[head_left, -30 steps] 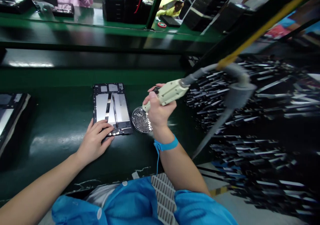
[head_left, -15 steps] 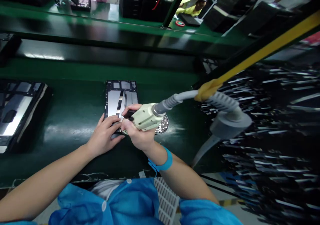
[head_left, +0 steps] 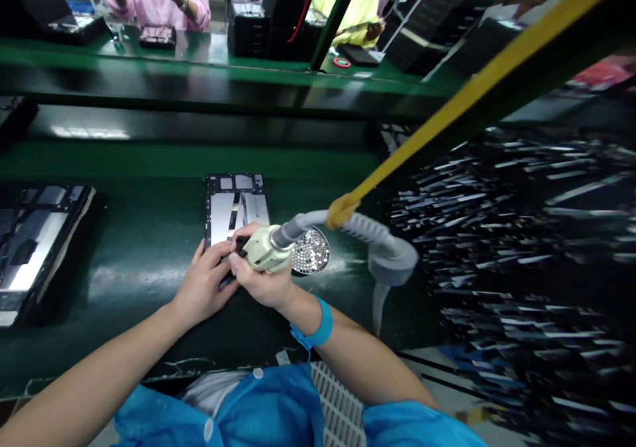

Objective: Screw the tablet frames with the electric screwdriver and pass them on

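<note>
Beige screwdriver (head_left: 265, 248) (right hand (head_left: 261, 281) gripping) meets tablet frame (head_left: 233, 208), left hand (head_left: 203, 288) steadying.

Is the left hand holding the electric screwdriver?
No, the right hand grips the electric screwdriver, while the left hand rests on the near edge of the tablet frame.

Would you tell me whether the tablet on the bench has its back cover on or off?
Off: the tablet lies with bare metal plates and inner frame showing.

My left hand (head_left: 203, 288) lies flat, fingers spread, on the tablet frame (head_left: 237, 208); my right hand (head_left: 261, 281) is fisted just beside it, wrist bent.
</note>
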`<state>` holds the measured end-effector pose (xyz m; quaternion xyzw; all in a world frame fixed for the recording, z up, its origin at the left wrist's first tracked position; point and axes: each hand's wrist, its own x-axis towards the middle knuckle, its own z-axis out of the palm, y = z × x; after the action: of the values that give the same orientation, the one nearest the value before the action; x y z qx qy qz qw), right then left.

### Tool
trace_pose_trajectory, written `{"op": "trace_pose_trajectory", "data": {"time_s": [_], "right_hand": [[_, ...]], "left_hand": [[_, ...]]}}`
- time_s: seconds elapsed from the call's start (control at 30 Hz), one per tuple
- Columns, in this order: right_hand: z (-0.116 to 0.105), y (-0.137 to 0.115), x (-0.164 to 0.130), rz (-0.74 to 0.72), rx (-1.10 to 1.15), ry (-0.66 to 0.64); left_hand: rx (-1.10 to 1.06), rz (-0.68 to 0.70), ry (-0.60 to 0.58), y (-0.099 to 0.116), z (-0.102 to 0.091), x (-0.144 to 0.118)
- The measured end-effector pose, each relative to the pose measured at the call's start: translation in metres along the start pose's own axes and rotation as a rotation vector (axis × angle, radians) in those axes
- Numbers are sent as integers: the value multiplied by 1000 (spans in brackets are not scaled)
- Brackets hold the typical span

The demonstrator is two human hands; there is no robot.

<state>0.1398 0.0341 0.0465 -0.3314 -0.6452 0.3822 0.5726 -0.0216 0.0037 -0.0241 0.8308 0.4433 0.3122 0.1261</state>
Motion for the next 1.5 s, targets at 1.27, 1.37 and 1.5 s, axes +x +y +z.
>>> {"op": "trace_pose_trajectory", "data": {"time_s": [1.27,1.37,1.5], "right_hand": [[-73,11,37,-10,-115,458],[-77,12,38,-12,-154,480],[-80,17,36,28,-174,465]], "left_hand": [[-97,-962,1130,-41,-155,-149],[-221,-1142,1291,-61,-188,-176],[-502,-1319,1241,-82,-204,-178]]}}
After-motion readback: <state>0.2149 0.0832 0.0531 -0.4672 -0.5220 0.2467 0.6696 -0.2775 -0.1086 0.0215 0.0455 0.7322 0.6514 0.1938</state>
